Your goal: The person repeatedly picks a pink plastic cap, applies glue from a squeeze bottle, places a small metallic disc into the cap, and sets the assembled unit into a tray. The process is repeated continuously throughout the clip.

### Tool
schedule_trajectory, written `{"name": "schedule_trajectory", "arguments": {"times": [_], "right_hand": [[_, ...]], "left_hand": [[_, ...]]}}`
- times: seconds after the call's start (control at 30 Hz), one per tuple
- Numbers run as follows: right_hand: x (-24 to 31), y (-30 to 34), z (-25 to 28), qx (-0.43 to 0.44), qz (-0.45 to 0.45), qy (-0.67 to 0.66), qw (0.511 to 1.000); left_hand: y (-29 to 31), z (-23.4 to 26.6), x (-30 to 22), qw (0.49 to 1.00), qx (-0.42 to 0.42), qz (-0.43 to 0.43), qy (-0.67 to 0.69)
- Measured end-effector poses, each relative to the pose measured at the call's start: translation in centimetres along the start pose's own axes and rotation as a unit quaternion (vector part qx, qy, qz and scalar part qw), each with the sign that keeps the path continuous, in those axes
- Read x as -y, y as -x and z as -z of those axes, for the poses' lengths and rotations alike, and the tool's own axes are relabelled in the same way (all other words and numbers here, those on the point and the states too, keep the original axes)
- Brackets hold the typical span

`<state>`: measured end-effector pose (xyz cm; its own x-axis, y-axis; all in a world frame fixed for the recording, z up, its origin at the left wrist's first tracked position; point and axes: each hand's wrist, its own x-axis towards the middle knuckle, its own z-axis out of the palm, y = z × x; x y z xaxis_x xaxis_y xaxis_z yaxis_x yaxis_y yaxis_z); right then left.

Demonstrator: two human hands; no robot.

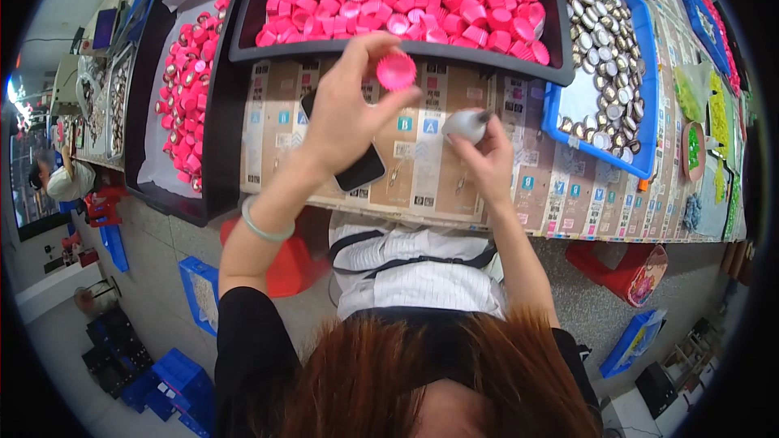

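Note:
My left hand [345, 109] is raised over the table, its thumb and fingers closed on a pink fluted cup [396, 70] whose hollow side shows. A small white squeeze bottle [466, 124] with a dark tip is gripped in my right hand [491, 164], to the right of the cup and apart from it. Just beyond my hands stands a black tray [398, 49] heaped with loose pink fluted cups [406, 0]. Partly behind my left wrist, a dark phone [361, 170] lies on the patterned tabletop [430, 182].
At left, another black tray [180, 204] holds pink cups [188, 101], several with silvery pieces in them. A blue tray [600, 161] at right contains round metal caps [604, 40]. Red stools [629, 272] stand below the table edge. A person [69, 177] is at far left.

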<state>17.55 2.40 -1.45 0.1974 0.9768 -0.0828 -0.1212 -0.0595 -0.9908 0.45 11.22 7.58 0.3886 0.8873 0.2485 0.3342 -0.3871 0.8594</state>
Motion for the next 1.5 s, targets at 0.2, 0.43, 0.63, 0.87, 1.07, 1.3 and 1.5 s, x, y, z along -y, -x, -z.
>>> {"name": "schedule_trajectory", "arguments": {"times": [0.2,0.43,0.63,0.87,1.07,1.3,1.5], "right_hand": [[3.9,2.5,0.3,0.033,-0.114,-0.196,0.973],[6.1,4.8,1.3,-0.019,-0.057,-0.105,0.993],[7.6,5.4,0.0,-0.038,0.022,-0.122,0.992],[7.6,5.7,-0.7,-0.034,0.156,0.008,0.987],[7.4,6.2,-0.4,-0.003,0.221,0.124,0.967],[7.0,6.1,-0.8,-0.01,0.233,0.163,0.959],[6.7,5.9,-0.8,-0.016,0.245,0.197,0.949]], "left_hand": [[6.8,-2.4,0.5,0.966,0.029,0.172,0.193],[9.5,-3.6,-0.2,0.85,0.01,0.291,0.439],[10.1,-3.6,-0.5,0.854,0.004,0.286,0.435],[9.9,-3.8,-0.8,0.83,-0.016,0.296,0.472],[10.0,-4.1,-0.6,0.854,-0.031,0.29,0.431],[10.1,-4.3,-0.5,0.883,-0.031,0.269,0.383],[10.2,-4.6,-0.4,0.883,-0.047,0.263,0.385]]}}
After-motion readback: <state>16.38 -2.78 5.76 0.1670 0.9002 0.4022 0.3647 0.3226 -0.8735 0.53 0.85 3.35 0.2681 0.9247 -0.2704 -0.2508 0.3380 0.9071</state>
